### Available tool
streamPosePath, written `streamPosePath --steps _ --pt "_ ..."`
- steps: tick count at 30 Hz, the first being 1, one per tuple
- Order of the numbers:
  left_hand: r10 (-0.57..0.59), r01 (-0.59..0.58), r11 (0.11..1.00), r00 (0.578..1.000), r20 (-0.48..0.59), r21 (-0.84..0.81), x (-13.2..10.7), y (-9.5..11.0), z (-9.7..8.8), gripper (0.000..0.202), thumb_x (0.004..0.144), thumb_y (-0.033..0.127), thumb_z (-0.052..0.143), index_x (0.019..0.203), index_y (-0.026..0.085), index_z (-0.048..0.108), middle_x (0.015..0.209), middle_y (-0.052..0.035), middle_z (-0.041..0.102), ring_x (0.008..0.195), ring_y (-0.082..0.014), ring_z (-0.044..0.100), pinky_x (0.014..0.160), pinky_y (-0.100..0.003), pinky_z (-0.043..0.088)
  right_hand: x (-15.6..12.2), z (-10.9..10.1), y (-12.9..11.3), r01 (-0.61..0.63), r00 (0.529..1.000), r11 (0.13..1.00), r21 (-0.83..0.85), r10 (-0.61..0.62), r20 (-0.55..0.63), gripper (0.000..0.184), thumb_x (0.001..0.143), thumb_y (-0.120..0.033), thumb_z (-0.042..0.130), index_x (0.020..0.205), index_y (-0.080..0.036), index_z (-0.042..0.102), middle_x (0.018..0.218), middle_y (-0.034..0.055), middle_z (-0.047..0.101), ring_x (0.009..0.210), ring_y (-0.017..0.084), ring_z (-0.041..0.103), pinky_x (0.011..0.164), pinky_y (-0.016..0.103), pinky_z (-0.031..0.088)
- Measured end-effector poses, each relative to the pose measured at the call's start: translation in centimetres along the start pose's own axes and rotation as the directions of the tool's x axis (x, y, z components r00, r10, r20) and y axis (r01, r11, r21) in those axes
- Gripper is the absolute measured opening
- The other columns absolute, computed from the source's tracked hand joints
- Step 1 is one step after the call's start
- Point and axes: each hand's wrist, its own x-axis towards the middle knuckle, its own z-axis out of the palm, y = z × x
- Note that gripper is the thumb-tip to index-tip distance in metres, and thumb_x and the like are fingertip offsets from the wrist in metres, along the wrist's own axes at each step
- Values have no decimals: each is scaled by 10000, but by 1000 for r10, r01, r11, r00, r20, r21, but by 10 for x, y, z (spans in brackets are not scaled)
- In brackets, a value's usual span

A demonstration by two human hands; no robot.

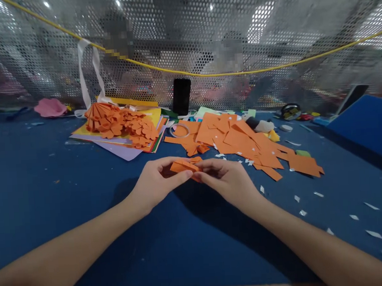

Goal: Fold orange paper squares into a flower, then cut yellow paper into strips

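The left hand (157, 181) and the right hand (228, 179) were both pinched closed, thumbs against fingers, on a folded orange paper (181, 166) between them, over the middle of the blue desk (119, 246). Beyond, cut orange sheets (239, 136) spread rightward; far left, orange paper flowers (112, 126) lay on coloured paper (122, 150). A black phone (182, 96) stood farther off.

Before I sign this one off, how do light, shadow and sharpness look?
Head view: a dark shadow lies on the blue table beneath the right hand; head view: bright glare patches mark the perforated screen; head view: two areas over that screen are pixelated; head view: the held orange paper looks slightly soft.
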Motion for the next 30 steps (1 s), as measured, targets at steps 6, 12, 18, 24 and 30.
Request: streamPosePath --steps 6,12,18,24,30 --pt "-45 48 996 998 -37 74 0 -1 2 220 824 362 770 935 181 824 876 -53 803 767 -186 716 730 -289 590 -1 -1 -1 121 991 976 -180 -128 -30 167 854 -267 702 990 -209 780 865 31 804 745 191 745 685 296 580" --pt "-58 58 998 998 23 5 -1 1 3 196 814 321 782 949 188 829 857 -40 801 719 -151 696 673 -240 581 0 -2 -4 265 961 943 -201 -274 -20 114 882 -192 677 911 -213 786 874 27 790 769 156 728 711 252 559" --pt "-99 101 994 995 -27 51 -2 1 2 230 821 346 760 905 141 819 827 -61 784 736 -152 678 648 -217 558 -2 -2 -8 327 944 925 -194 -328 31 152 906 -173 649 934 -210 793 856 34 783 758 148 721 702 239 550" --pt "-93 97 992 994 -57 83 -2 -2 1 223 805 348 764 834 129 792 736 -36 735 647 -127 633 584 -212 547 -2 -1 -6 429 900 868 -251 -435 32 184 930 -128 605 857 -194 760 795 29 767 738 133 705 719 226 543" --pt "-147 147 989 989 2 17 -3 0 4 261 776 376 788 820 119 778 737 -50 736 637 -134 630 565 -224 550 -3 -1 0 539 824 763 -358 -566 34 137 903 -82 608 901 -165 718 786 42 744 722 130 686 715 221 535"
